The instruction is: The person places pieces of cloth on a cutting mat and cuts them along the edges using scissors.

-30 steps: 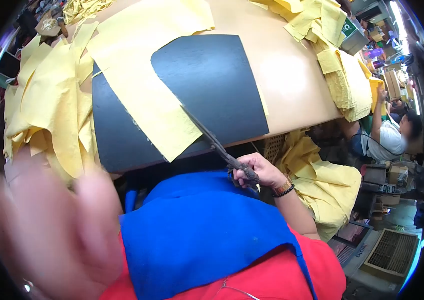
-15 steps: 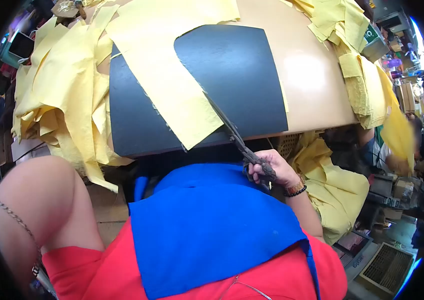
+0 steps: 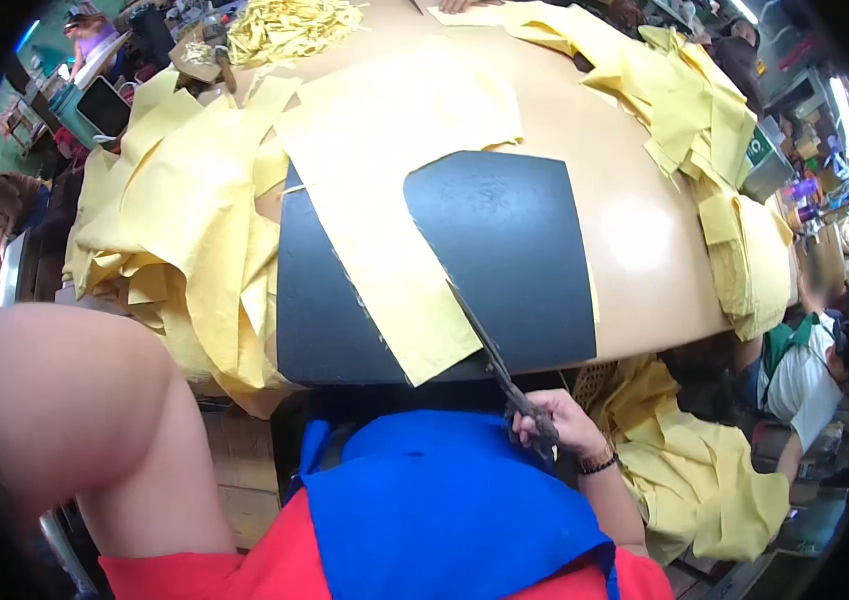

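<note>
My right hand is closed around the dark wrapped handles of a pair of scissors at the table's front edge. The blades point up and left, touching or lying along the right edge of a yellow cloth piece; whether they are parted I cannot tell. That cloth lies flat over a black board, its narrow end near the board's front edge. My left arm is bent close to the camera at the left, with its hand out of view. A blue apron covers my lap.
Yellow cloth is heaped at the table's left, with more cloth at the far right. A stack hangs over the right edge. Yellow scraps lie at the back. Another person's hand and a person in white are visible.
The view has tilted up, so the table sits lower and its far side shows. My right hand keeps the scissors at the same cloth edge. At right, a person's raised yellow cloth no longer shows.
</note>
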`<state>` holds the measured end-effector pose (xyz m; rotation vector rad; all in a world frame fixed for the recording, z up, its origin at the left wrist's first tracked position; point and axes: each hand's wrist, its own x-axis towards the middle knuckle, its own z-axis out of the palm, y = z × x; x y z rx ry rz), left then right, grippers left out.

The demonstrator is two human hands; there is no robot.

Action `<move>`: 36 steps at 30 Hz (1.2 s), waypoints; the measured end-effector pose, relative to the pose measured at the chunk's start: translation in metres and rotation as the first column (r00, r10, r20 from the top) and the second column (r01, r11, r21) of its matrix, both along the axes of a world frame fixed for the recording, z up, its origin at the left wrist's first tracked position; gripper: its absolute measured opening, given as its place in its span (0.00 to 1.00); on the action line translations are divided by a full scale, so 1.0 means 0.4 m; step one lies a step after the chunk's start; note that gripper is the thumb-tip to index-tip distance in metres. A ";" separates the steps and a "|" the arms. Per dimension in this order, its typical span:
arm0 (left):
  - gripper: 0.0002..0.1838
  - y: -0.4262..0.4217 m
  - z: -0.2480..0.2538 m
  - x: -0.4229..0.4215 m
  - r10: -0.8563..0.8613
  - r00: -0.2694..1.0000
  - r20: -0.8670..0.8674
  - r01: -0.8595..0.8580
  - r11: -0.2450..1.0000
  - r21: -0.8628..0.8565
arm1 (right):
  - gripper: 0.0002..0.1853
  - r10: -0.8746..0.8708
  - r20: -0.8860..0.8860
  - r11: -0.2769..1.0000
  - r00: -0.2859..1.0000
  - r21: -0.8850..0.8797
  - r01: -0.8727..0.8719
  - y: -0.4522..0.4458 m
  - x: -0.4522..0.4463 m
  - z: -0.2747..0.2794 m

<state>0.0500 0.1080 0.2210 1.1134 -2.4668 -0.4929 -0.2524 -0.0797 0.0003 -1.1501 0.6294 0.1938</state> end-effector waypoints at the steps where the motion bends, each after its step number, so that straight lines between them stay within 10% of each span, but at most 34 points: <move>1: 0.26 -0.006 0.002 0.003 0.003 1.000 0.010 -0.003 1.000 0.004 | 0.15 -0.014 0.047 1.000 0.999 0.014 0.013 -0.006 -0.004 -0.006; 16: 0.31 -0.039 -0.002 0.043 0.268 0.963 -0.022 -0.268 0.947 -0.177 | 0.09 -0.002 0.046 1.000 0.999 0.015 0.001 0.002 0.002 0.000; 26: 0.34 -0.135 -0.483 -0.003 0.662 0.723 0.196 -0.647 0.749 -0.142 | 0.11 0.010 0.021 1.000 1.000 -0.021 -0.010 0.005 0.013 0.042; 36: 0.35 -0.085 -0.525 -0.054 0.649 0.717 0.255 -0.659 0.750 -0.058 | 0.11 0.022 -0.010 0.999 1.000 -0.024 -0.022 -0.003 0.051 0.058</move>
